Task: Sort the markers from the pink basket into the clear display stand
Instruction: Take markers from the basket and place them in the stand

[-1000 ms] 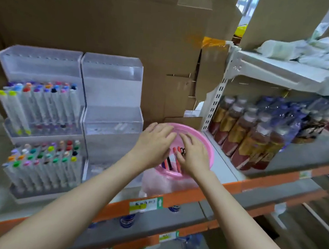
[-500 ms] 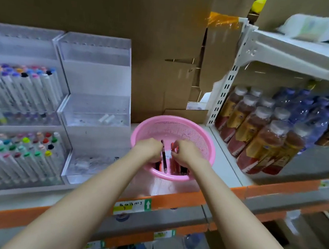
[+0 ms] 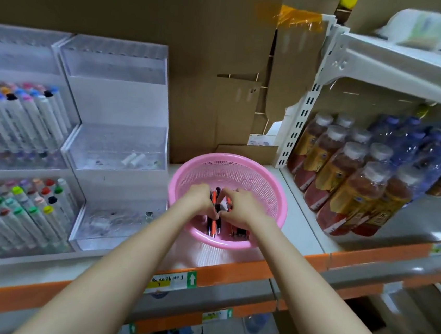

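Note:
A round pink basket [image 3: 257, 170] sits on the shelf and holds several red-and-black markers [image 3: 213, 227]. Both my hands are down inside it, close together. My left hand [image 3: 200, 198] has its fingers curled around a few markers that stick up between the hands. My right hand [image 3: 238, 206] is curled over more markers beside it; its fingertips are hidden. To the left stands the clear display stand [image 3: 118, 140], a stepped set of see-through bins holding almost nothing. A second clear stand [image 3: 12, 145] further left is full of white markers with coloured caps.
Rows of drink bottles [image 3: 348, 180] stand on the shelf to the right, past a white upright post [image 3: 297, 120]. Brown cardboard [image 3: 198, 55] backs the shelf. The orange shelf edge [image 3: 230, 274] with price tags runs below the basket.
Both hands have sunk deeper into the basket and curled around markers; a second ago their fingers lay flatter over its rim. The view has tilted down and closer.

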Available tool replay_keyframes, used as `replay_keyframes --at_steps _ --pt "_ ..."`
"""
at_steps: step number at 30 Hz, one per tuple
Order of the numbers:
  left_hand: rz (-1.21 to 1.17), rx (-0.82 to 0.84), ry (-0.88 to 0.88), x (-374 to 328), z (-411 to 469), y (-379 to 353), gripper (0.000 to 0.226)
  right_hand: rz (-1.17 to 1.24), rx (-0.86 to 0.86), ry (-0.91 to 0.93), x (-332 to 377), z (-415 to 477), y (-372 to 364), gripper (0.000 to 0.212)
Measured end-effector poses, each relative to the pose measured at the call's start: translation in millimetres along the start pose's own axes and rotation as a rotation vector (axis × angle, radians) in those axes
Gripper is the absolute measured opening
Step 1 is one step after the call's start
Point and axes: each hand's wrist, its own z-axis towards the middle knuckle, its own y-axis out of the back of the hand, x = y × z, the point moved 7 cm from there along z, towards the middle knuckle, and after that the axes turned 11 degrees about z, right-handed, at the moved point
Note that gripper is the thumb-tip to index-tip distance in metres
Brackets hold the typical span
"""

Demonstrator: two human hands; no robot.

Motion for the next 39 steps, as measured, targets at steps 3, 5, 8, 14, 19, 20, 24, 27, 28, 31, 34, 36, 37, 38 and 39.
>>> replay_keyframes --at_steps 3,5,8,14,19,20,24,27,28,31,34,36,37,38,39 --pt "-0.017 0.014 -0.008 -0.3 1.3 -0.4 0.038 0.000 0.025 0.023 1.3 -0.3 -4.8 0.035" --pt "-0.025 0.026 -0.009 0.1 2.6 -2.0 0.028 -0.022 0.012 0.009 1.4 -1.4 -3.2 0.029" --pt "-0.064 0.044 0.012 1.5 3.6 -5.5 0.033 -0.143 -0.003 -0.004 4.1 -3.3 -0.3 0.025" --pt "-0.101 0.091 0.004 1.7 2.7 -8.9 0.027 -0.136 0.025 -0.010 1.1 -0.5 -4.5 0.021" --pt "-0.187 0.134 -0.015 4.0 4.2 -10.5 0.026 0.027 0.055 -0.105 -6.5 1.2 -4.0 0.034" --pt "-0.194 0.137 -0.019 3.9 4.2 -10.3 0.023 0.026 0.067 -0.123 -7.1 1.4 -3.5 0.035" --pt "-0.187 0.115 -0.018 3.3 4.7 -9.2 0.025 -0.054 0.087 -0.191 -6.3 3.3 1.7 0.034" --pt "-0.139 0.102 -0.031 2.1 3.4 -8.7 0.024 -0.068 0.060 -0.221 -0.7 6.7 1.9 0.028" --pt "-0.148 0.097 -0.029 2.7 3.6 -8.5 0.029 -0.075 0.038 -0.222 1.4 8.8 2.1 0.025" --pt "-0.198 0.075 -0.018 5.0 4.5 -5.6 0.046 -0.067 -0.029 -0.219 5.7 14.1 3.5 0.025" --pt "-0.341 0.057 -0.004 6.3 6.8 -3.9 0.042 0.054 -0.055 -0.210 3.0 20.7 0.2 0.023" --pt "-0.412 -0.007 0.006 7.3 7.9 -0.5 0.032 0.205 -0.081 -0.211 -2.3 23.6 0.7 0.023" --pt "-0.449 -0.038 0.006 7.8 9.0 1.0 0.030 0.293 -0.089 -0.210 -4.2 23.4 2.2 0.025" --pt "-0.484 -0.067 -0.003 7.6 9.5 2.8 0.030 0.381 -0.089 -0.209 -5.8 23.3 2.9 0.026" --pt "-0.505 -0.094 -0.015 7.1 9.1 5.0 0.030 0.464 -0.090 -0.202 -7.0 22.4 4.1 0.025"
